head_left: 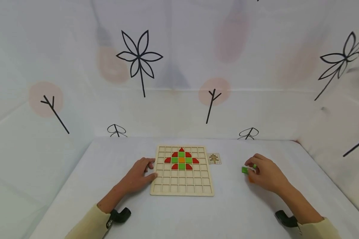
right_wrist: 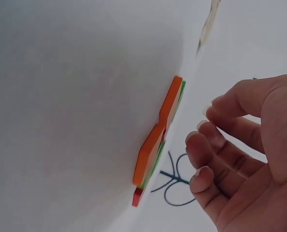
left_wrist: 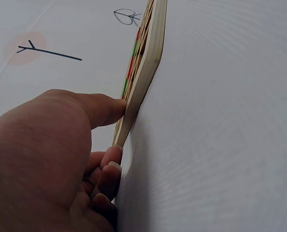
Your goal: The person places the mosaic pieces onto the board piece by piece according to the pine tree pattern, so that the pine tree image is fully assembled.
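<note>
A square wooden grid board (head_left: 166, 190) lies on the table, with red, green and orange pieces (head_left: 181, 160) set in its upper cells. My left hand (head_left: 140, 176) is at its left edge; in the left wrist view the thumb presses on the rim of the board (left_wrist: 142, 77) and the curled fingers are against its side. Over at the right, my right hand (head_left: 267, 174) hovers over a few loose pieces, a green one (head_left: 244, 170) among them. From the right wrist, orange pieces (right_wrist: 148, 152) and a red one (right_wrist: 137, 196) show below loosely curled fingers, with nothing visible between them.
A small pattern card (head_left: 214, 158) with a brown tree-like figure on a grid lies against the board's right side. White cloth (head_left: 227, 212) covers the table. Behind and at the sides hangs a pale backdrop (head_left: 179, 113) with line-drawn plants.
</note>
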Action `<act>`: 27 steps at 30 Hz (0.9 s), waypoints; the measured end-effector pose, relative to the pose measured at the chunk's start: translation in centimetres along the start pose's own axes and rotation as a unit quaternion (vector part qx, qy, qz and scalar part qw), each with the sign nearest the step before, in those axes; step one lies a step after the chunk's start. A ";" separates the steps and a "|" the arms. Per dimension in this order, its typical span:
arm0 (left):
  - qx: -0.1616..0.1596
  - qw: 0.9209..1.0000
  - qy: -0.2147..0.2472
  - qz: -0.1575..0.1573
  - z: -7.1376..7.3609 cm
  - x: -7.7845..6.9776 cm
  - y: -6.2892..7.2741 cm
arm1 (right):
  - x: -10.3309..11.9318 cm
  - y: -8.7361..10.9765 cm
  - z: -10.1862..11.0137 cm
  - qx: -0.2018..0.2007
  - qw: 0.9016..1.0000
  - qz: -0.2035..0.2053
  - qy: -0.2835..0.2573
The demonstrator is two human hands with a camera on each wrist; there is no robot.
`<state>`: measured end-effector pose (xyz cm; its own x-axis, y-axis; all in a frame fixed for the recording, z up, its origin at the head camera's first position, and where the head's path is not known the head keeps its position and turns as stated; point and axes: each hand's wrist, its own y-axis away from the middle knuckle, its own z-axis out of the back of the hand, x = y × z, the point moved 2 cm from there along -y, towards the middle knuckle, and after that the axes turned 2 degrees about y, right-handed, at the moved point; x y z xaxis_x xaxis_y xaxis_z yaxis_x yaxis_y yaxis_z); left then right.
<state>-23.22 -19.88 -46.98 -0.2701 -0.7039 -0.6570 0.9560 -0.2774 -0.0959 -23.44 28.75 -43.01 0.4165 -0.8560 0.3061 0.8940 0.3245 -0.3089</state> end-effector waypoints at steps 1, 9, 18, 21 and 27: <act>0.002 1.000 0.000 0.001 0.0 0.0 0.0 | -0.2 0.1 0.1 0.004 1.000 -0.003 0.001; 0.006 1.000 0.002 0.002 -0.1 0.3 -0.1 | -1.8 1.1 0.5 0.041 0.998 -0.038 0.003; 0.009 1.000 -0.003 0.001 -0.1 0.3 -0.2 | -2.6 2.1 0.7 0.047 0.998 -0.037 0.014; 0.008 1.000 -0.004 0.004 0.0 0.3 -0.1 | -2.4 1.8 0.3 0.058 0.997 -0.045 0.021; 0.005 1.000 -0.002 -0.001 0.2 0.0 0.1 | -2.2 1.2 0.0 0.073 0.993 -0.089 0.033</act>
<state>-23.11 -20.08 -46.85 -0.2724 -0.7053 -0.6545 0.9542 -0.2856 -0.0893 -23.32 30.98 -44.05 0.2420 -0.9282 0.2825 0.9690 0.2162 -0.1198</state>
